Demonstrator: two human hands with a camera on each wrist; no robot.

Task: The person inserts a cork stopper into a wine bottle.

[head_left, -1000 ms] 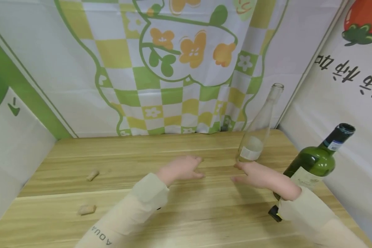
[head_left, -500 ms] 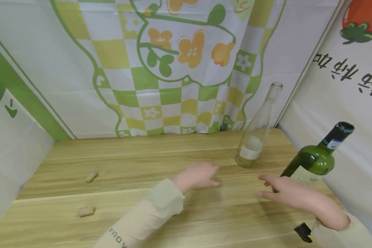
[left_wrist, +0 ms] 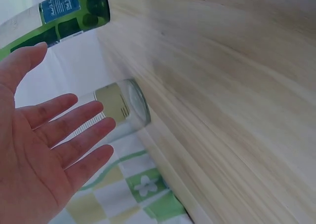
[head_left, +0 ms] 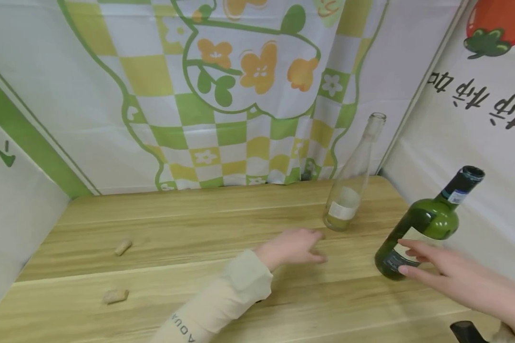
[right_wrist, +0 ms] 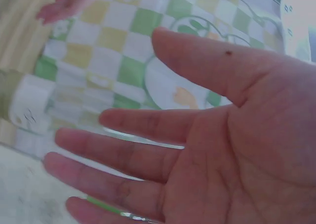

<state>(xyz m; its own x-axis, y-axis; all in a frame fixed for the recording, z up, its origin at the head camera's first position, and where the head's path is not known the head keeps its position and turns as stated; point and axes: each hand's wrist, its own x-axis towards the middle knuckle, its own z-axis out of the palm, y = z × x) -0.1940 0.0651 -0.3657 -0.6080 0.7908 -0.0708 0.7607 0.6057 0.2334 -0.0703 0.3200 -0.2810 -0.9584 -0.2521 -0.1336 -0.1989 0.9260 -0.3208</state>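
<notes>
In the head view a green wine bottle (head_left: 439, 216) with a dark neck stands upright, its mouth uncorked. My right hand (head_left: 463, 276) is just in front of it, thumb and fingers spread, fingertips overlapping its label. To its left stands a clear glass bottle (head_left: 347, 197) with a pale label. My left hand (head_left: 292, 247) hovers over the table in front of the clear bottle, holding nothing. In the left wrist view the left palm (left_wrist: 37, 155) shows fingers apart, both bottles beyond. The right wrist view shows the right hand (right_wrist: 207, 150) with extended fingers and nothing in them.
Two corks, an upper cork (head_left: 123, 247) and a lower cork (head_left: 116, 296), lie on the left part of the wooden table (head_left: 189, 219). A checked flowered cloth (head_left: 240, 143) hangs along the back edge. A white printed panel (head_left: 476, 133) stands along the right side.
Both hands have moved to the right, the right hand from near the clear bottle to the green one. The head view has shifted slightly; bottles and corks stay in place.
</notes>
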